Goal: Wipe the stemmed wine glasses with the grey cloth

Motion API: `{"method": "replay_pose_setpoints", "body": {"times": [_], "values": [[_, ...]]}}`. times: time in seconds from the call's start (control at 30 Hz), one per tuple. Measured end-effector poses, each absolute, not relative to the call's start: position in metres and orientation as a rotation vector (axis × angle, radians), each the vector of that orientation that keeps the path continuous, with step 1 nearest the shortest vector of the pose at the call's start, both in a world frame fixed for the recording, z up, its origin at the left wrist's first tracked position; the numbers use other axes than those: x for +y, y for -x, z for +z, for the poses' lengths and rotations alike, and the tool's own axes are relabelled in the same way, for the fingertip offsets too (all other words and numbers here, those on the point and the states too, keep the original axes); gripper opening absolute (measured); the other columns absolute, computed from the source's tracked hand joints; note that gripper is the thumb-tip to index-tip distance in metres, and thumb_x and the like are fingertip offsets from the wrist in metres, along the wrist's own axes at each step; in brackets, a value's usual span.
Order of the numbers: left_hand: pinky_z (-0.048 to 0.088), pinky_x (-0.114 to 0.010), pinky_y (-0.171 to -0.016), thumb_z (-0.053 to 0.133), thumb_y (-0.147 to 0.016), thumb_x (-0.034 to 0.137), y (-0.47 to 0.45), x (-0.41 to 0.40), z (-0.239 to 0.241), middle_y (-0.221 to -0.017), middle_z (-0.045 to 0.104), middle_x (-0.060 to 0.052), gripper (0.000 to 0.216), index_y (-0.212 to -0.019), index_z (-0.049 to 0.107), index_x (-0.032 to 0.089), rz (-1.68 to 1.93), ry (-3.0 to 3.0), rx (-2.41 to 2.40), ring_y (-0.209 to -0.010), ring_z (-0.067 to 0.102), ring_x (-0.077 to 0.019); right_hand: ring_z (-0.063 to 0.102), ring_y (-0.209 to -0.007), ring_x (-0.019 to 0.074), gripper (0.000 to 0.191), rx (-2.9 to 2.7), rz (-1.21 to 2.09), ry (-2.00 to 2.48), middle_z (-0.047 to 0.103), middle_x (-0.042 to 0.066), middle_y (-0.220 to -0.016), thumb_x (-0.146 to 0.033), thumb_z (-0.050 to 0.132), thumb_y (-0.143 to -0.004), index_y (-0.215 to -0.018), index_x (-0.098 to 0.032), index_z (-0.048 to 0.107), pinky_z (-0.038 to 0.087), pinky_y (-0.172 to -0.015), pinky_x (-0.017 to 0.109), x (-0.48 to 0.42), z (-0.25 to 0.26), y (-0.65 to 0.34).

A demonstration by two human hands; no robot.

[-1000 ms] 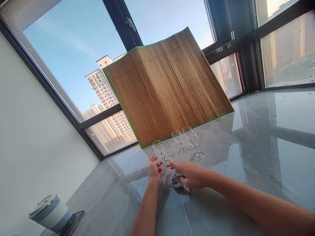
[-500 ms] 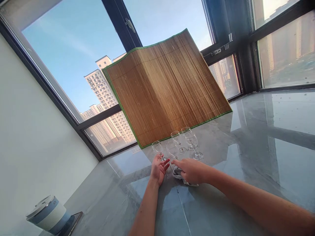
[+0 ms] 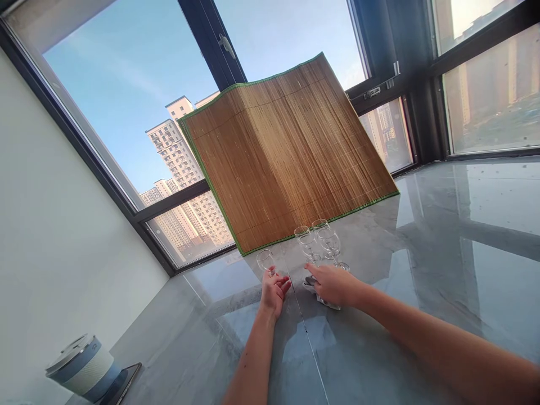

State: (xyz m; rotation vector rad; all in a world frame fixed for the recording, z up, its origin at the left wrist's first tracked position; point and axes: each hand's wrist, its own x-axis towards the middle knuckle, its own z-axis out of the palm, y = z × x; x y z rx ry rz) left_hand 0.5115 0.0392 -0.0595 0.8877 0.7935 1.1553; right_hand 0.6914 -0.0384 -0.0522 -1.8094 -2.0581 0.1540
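Note:
A clear stemmed wine glass [image 3: 265, 260] stands on the left, with the fingertips of my left hand [image 3: 275, 291] closed at its stem; the other fingers are loosely spread. My right hand [image 3: 335, 284] is closed over a crumpled grey-white cloth [image 3: 328, 304]. Its index finger reaches the lower part of a wine glass [image 3: 309, 246], whose foot is hidden. Whether this hand also grips that glass's stem, I cannot make out. More wine glasses [image 3: 328, 241] cluster just behind, overlapping one another.
A bamboo mat [image 3: 291, 157] with green edging leans against the windows behind the glasses. All this is on a glossy grey tiled surface [image 3: 194, 337]. At the lower left, a blue-and-white lidded cup [image 3: 84, 368] stands by a dark flat object [image 3: 124, 385].
My right hand has moved right and slightly away with the cloth, and the glass before it has shifted right towards the cluster. The left glass has moved slightly left and nearer.

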Motion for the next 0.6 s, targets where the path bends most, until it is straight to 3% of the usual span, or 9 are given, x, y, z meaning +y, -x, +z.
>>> {"method": "replay_pose_setpoints", "body": {"times": [0.13, 0.33, 0.6], "values": [[0.051, -0.019, -0.055, 0.058, -0.062, 0.007, -0.513, 0.037, -0.059, -0.075, 0.049, 0.004, 0.043, -0.100, 0.044, 0.023, 1.169, -0.886, 0.804, -0.060, 0.059, -0.0087, 0.067, -0.088, 0.0282, 0.044, -2.057, 0.140, 1.760, 0.071, 0.015, -0.100, -0.017, 0.043, -0.083, -0.126, -0.017, 0.053, 0.035, -0.063, 0.030, -0.039, -0.053, -0.690], [0.051, -0.023, -0.053, 0.057, -0.061, 0.011, -0.515, 0.037, -0.060, -0.088, 0.052, 0.001, 0.044, -0.101, 0.043, 0.023, 1.170, -0.941, 0.851, -0.062, 0.059, -0.0099, 0.066, -0.096, 0.0267, 0.051, -2.008, 0.184, 1.657, 0.071, 0.013, -0.109, -0.016, 0.046, -0.080, -0.131, -0.019, 0.052, 0.038, -0.070, 0.030, -0.041, -0.050, -0.685], [0.047, -0.022, -0.054, 0.056, -0.065, 0.017, -0.512, 0.038, -0.063, -0.078, 0.051, 0.003, 0.036, -0.099, 0.045, 0.022, 1.244, -1.126, 0.994, -0.059, 0.054, -0.0096, 0.066, -0.085, 0.0254, 0.048, -1.963, 0.195, 1.623, 0.072, 0.011, -0.096, -0.015, 0.046, -0.079, -0.126, -0.020, 0.056, 0.034, -0.064, 0.028, -0.044, -0.042, -0.685]]}}
